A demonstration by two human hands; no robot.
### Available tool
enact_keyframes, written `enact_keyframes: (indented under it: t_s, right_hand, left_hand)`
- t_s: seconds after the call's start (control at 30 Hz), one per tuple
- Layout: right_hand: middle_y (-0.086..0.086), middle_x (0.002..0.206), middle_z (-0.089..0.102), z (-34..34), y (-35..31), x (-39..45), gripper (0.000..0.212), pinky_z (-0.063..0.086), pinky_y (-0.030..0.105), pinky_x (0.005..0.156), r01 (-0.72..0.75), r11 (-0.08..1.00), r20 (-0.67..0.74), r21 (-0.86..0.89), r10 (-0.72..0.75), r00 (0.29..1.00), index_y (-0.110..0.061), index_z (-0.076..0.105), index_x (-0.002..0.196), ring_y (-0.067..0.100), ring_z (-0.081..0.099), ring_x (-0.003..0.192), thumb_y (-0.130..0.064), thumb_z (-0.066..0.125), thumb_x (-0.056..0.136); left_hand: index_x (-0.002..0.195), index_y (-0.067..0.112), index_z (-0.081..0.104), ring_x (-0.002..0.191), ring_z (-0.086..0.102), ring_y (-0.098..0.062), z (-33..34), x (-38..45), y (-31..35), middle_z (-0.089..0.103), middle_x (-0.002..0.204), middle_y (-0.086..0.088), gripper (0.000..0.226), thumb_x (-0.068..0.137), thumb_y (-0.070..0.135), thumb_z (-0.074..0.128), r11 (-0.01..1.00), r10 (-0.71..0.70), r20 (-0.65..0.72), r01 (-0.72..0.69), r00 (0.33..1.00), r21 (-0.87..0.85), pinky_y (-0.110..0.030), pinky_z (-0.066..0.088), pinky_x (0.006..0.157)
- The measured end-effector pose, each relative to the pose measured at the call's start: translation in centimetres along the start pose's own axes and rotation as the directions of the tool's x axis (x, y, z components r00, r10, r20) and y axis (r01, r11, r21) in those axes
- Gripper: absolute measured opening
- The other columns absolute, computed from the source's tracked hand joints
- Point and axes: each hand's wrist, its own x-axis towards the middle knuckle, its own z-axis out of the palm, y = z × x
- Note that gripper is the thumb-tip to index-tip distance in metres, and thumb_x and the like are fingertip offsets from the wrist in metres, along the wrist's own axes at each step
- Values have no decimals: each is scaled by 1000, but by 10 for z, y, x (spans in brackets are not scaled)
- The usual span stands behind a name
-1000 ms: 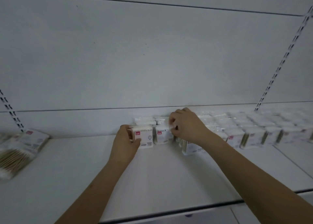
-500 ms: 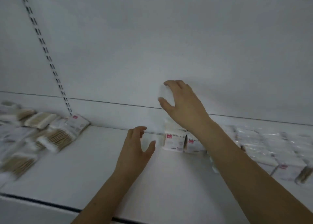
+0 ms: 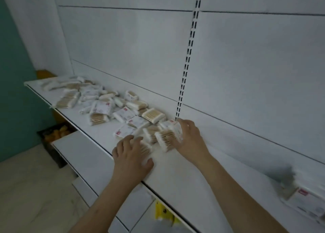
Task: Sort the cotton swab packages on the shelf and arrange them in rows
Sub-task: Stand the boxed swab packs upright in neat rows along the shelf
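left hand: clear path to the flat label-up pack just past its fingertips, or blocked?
Probably yes. The left hand lies on a swab pack at the shelf's front, and the label-up pack sits just beyond its fingers, uncovered on top. The right hand grips another pack off to the side, not between.

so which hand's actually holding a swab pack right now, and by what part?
Right hand grips a swab pack by its right end. Left hand lies over another pack; whether it grips it cannot be told.
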Motion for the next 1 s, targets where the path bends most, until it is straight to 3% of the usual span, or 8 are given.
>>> enact_keyframes:
  t_s: [0.13, 0.23, 0.37, 0.47, 0.57, 0.63, 0.83, 1.0]
  right_hand:
    - [6, 137, 46, 47, -7, -4, 86, 45, 42, 94, -23, 980, -13, -197, 20, 1000, -21, 47, 137, 31, 44, 120, -75, 53, 71]
    - [6, 119, 54, 56, -7, -5, 70, 47, 38, 79, -15, 996, -169, -90, -1, 986, -12, 54, 119, 30, 52, 103, -57, 55, 65]
    - [3, 117, 47, 53, -8, -6, 66, 51, 38, 84, -18, 995, -286, 96, 44, 957, -12, 49, 121, 24, 51, 105, -44, 61, 65]
    - [-2, 115, 37, 51, -7, -4, 73, 55, 33, 75, -44, 996, -345, 81, 70, 936, -20, 51, 124, 22, 54, 99, -51, 74, 63]
    - [-8, 112, 30, 52, -4, -1, 66, 55, 29, 69, -113, 992, -346, 62, 128, 929, -25, 56, 111, 15, 56, 92, -62, 78, 61]
    - [-7, 117, 30, 52, -4, 0, 60, 52, 28, 70, -141, 989, -311, 52, 150, 938, -24, 56, 106, 12, 55, 91, -64, 75, 66]
    - [0, 124, 34, 45, 1, -7, 30, 41, 17, 95, -90, 958, -241, 271, 158, 958, -19, 58, 110, -5, 45, 104, -28, 72, 85]
    - [2, 124, 47, 12, 7, -29, 29, 34, 4, 84, -161, 929, -132, 332, 215, 968, -28, 61, 92, -15, 44, 109, -7, 70, 75]
  left_hand:
    - [136, 18, 42, 112, 48, -27, 1, 26, -22, 54, 126, -5, 64, 80, 37, 66, 987, -3, 110, 21, 994, -160, -37, 42, 91]
    - [124, 26, 47, 84, 60, -11, -8, 33, -17, 64, 104, 5, 39, 90, 38, 64, 886, -28, 65, 55, 997, -461, -27, 46, 69]
    - [100, 34, 55, 51, 56, -8, -13, 38, -6, 64, 64, 7, 3, 98, 35, 54, 640, -116, 69, 127, 991, -758, -25, 44, 47]
    - [106, 29, 57, 59, 62, 0, -9, 44, 0, 69, 81, 9, 14, 94, 28, 64, 552, -11, 155, 135, 988, -823, -12, 44, 52]
    - [118, 29, 51, 79, 72, -9, 1, 50, -10, 69, 106, 6, 37, 88, 21, 72, 517, 31, 245, 194, 969, -834, -20, 56, 65]
    - [114, 29, 52, 83, 72, -13, 4, 54, -17, 71, 103, 4, 33, 88, 21, 71, 513, -3, 277, 239, 961, -824, -27, 59, 73]
    - [108, 28, 57, 74, 64, 2, -2, 53, -20, 69, 91, 11, 17, 93, 30, 65, 460, -48, 251, 244, 967, -854, -9, 45, 57]
    - [116, 39, 59, 76, 67, -1, -7, 51, -22, 71, 100, 11, 30, 89, 33, 70, 455, 27, 278, 236, 960, -859, -16, 50, 62]
